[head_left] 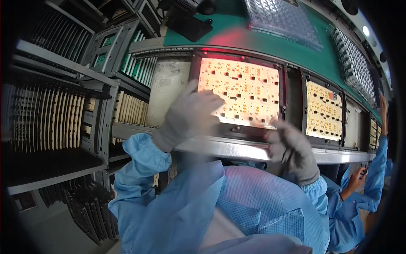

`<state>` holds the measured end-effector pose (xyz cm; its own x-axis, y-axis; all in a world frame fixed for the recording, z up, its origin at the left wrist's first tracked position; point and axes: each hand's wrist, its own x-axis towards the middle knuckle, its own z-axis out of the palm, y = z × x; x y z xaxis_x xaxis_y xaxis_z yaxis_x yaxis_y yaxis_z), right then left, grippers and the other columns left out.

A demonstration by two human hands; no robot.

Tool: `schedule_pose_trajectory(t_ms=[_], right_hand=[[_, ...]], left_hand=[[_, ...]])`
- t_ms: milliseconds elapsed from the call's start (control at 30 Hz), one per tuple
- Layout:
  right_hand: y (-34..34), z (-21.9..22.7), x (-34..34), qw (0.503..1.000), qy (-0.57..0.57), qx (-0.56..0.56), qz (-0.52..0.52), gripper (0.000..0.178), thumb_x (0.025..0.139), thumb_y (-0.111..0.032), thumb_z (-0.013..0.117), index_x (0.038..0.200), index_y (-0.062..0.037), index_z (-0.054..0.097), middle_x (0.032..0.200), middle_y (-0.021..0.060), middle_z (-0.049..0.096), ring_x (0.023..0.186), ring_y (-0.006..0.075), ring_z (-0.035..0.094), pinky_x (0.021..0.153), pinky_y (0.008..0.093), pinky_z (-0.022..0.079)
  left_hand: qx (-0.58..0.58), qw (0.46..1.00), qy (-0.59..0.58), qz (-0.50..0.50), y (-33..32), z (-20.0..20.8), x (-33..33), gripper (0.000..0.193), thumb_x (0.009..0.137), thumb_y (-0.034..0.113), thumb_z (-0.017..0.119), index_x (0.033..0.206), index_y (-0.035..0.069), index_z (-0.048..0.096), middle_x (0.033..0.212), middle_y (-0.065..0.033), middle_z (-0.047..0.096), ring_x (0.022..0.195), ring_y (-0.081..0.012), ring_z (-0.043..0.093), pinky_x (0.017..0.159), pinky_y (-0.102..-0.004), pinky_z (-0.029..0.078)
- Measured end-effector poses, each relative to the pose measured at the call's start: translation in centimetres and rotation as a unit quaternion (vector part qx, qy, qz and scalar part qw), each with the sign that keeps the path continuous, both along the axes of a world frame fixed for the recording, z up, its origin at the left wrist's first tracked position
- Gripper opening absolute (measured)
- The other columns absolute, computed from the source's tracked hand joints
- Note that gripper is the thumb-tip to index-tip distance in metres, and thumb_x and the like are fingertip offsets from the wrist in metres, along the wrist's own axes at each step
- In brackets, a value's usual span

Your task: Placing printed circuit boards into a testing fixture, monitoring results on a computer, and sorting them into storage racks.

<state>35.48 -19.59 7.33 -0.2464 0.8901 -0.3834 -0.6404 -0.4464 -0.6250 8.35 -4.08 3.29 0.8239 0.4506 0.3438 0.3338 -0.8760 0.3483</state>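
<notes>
A pale circuit board panel (249,91) dotted with small black parts and orange marks lies in a black frame (234,132) in front of me, brightly lit. My left hand (192,112), in a grey-white glove, hovers at or just over the panel's left edge. Its fingers reach across the board with the thumb apart, and I see nothing in it; motion softens its outline. By the panel's lower right corner is my right hand (296,152), also gloved, over the metal rail (228,148). Motion smears its fingers, so any small thing they hold is unreadable.
Racks of upright boards (48,118) stand at the left. A second board panel (324,110) sits farther right on the line. Clear plastic trays (283,21) and a stack of trays (353,61) rest on the green mat (230,34). Another person's sleeve (355,211) shows at the right.
</notes>
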Motion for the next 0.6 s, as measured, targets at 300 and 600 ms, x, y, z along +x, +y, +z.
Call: schedule_pose_trajectory(t_ms=[300, 600], right_hand=[[9.9, -4.2, 5.2, 0.662, -0.696, 0.251, -0.118, 0.029, 0.093, -0.016, 0.059, 0.12, -0.0051, 0.06, 0.108, 0.0069, 0.062, 0.092, 0.0156, 0.061, 0.078, 0.027, 0.048], [18.2, -5.1, 5.5, 0.341, -0.912, 0.23, 0.012, 0.03, 0.088, -0.036, 0.058, 0.083, -0.008, 0.07, 0.073, 0.0169, 0.064, 0.072, 0.0373, 0.063, 0.064, 0.0449, 0.05]], left_hand=[[-0.026, 1.0, 0.014, -0.004, 1.6, 0.0, -5.3, 0.028, 0.073, 0.021, 0.075, 0.098, 0.012, 0.066, 0.098, -0.0052, 0.068, 0.103, -0.0287, 0.061, 0.094, -0.0464, 0.045], [-0.04, 0.997, 0.048, -0.038, 3.4, -0.3, -4.3, 0.018, 0.074, 0.026, 0.071, 0.085, 0.012, 0.066, 0.086, -0.0009, 0.067, 0.087, -0.0219, 0.064, 0.075, -0.0357, 0.05]])
